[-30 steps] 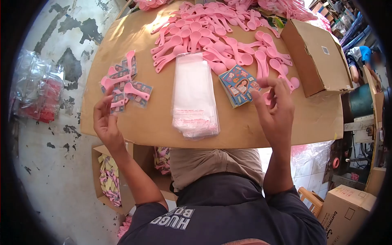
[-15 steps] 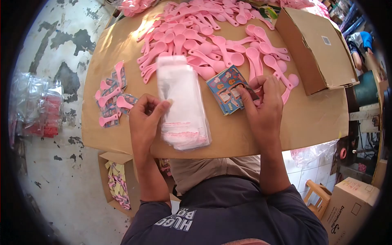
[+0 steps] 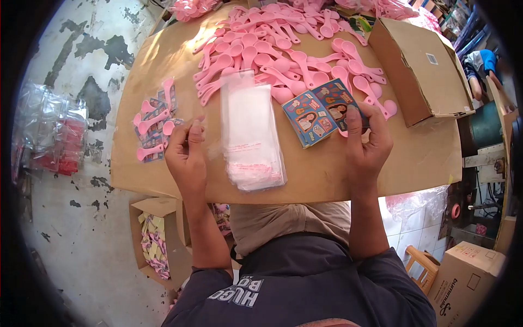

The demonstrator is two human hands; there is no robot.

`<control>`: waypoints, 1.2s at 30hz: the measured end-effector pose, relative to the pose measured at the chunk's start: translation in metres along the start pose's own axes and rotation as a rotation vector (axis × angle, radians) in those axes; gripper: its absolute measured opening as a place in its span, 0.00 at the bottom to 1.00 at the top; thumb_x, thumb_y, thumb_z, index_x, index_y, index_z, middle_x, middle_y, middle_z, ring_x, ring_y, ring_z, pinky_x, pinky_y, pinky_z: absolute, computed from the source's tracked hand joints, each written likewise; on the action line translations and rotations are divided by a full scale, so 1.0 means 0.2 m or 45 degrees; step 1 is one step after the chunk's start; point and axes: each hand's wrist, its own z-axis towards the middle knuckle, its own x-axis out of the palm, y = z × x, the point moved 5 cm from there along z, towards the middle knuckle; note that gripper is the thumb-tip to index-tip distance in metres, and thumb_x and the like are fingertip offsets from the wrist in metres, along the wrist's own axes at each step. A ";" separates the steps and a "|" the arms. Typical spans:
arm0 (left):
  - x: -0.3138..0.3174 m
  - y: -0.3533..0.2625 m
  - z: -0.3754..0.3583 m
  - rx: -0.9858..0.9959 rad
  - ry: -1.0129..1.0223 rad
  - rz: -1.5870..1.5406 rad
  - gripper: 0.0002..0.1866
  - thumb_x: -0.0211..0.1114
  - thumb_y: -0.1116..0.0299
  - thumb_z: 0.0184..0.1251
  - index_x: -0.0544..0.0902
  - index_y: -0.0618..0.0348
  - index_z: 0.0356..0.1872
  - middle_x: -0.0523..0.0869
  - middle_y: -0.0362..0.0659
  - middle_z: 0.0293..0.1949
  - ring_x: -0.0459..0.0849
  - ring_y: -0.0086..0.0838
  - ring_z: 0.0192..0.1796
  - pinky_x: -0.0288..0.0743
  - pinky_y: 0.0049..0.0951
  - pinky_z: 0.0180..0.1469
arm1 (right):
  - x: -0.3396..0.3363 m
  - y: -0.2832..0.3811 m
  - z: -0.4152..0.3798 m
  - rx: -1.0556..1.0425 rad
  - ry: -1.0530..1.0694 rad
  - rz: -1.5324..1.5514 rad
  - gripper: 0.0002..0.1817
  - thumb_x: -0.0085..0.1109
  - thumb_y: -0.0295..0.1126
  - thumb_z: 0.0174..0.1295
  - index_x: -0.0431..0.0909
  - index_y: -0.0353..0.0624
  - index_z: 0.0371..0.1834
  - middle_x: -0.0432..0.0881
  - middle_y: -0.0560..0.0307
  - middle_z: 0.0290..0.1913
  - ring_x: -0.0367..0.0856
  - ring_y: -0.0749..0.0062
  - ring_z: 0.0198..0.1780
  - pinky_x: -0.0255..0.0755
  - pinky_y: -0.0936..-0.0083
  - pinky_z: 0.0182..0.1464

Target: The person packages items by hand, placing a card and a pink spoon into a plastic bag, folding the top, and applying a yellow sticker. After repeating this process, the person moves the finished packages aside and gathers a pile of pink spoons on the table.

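My right hand (image 3: 369, 136) pinches one blue printed card (image 3: 336, 101) at its lower edge, lifted beside a stack of like cards (image 3: 310, 121) on the table. My left hand (image 3: 188, 144) is closed, fingertips pressed together, left of a stack of clear plastic bags (image 3: 250, 136); a faint transparent film seems to trail from it, too blurred to be sure. Pink spoons (image 3: 248, 54) lie heaped beyond the bags and cards. At the left, several spoons rest with cards in a small pile (image 3: 155, 122).
An open cardboard box (image 3: 419, 71) stands on the table (image 3: 414, 158) at the right. Below the left edge is a box of wrapped items (image 3: 155, 245). Clear packets (image 3: 54, 131) lie at far left. Part of another person (image 3: 479, 65) shows at upper right.
My left hand has come off the bag stack and moved left. My right hand has shifted right, and one card is now apart from the stack.
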 end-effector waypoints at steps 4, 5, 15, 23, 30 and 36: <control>-0.05 -0.04 -0.03 -0.030 -0.129 -0.287 0.11 0.63 0.70 0.81 0.87 0.66 0.52 0.87 0.39 0.38 0.79 0.17 0.36 0.73 0.18 0.42 | 0.00 0.04 -0.02 0.091 0.028 0.229 0.08 0.64 0.27 0.75 0.84 0.35 0.50 0.84 0.62 0.37 0.77 0.85 0.35 0.70 0.83 0.36; -0.04 -0.04 -0.03 -0.143 -0.091 -0.504 0.10 0.63 0.70 0.81 0.86 0.65 0.52 0.88 0.41 0.39 0.83 0.19 0.39 0.77 0.20 0.44 | 0.02 0.06 -0.03 0.081 0.041 0.237 0.08 0.64 0.27 0.75 0.84 0.35 0.50 0.84 0.62 0.37 0.77 0.85 0.35 0.70 0.83 0.36; 0.11 -0.12 -0.12 -0.216 0.104 -1.126 0.09 0.69 0.72 0.75 0.85 0.66 0.49 0.92 0.55 0.44 0.94 0.40 0.42 0.92 0.35 0.45 | 0.17 0.27 -0.24 0.624 0.714 0.624 0.10 0.66 0.27 0.74 0.83 0.35 0.53 0.84 0.64 0.36 0.76 0.90 0.32 0.70 0.86 0.31; 0.26 -0.25 -0.17 -0.370 0.173 -1.267 0.12 0.67 0.71 0.78 0.83 0.66 0.56 0.90 0.58 0.53 0.92 0.43 0.52 0.88 0.41 0.57 | 0.20 0.29 -0.26 0.664 0.632 0.869 0.09 0.64 0.26 0.75 0.81 0.31 0.52 0.86 0.59 0.38 0.82 0.84 0.32 0.77 0.84 0.34; 0.38 -0.28 -0.21 -0.435 0.270 -1.277 0.14 0.66 0.69 0.78 0.83 0.62 0.59 0.89 0.54 0.56 0.89 0.38 0.59 0.85 0.38 0.61 | 0.15 0.26 -0.27 0.716 0.612 0.847 0.10 0.64 0.27 0.75 0.81 0.31 0.53 0.86 0.59 0.36 0.84 0.84 0.33 0.77 0.85 0.33; 0.46 -0.31 -0.25 -0.436 0.292 -1.257 0.14 0.67 0.71 0.77 0.83 0.66 0.58 0.90 0.53 0.54 0.91 0.34 0.53 0.87 0.33 0.56 | 0.10 0.24 -0.27 0.750 0.630 0.775 0.09 0.64 0.26 0.74 0.82 0.31 0.51 0.86 0.60 0.34 0.84 0.84 0.32 0.77 0.85 0.33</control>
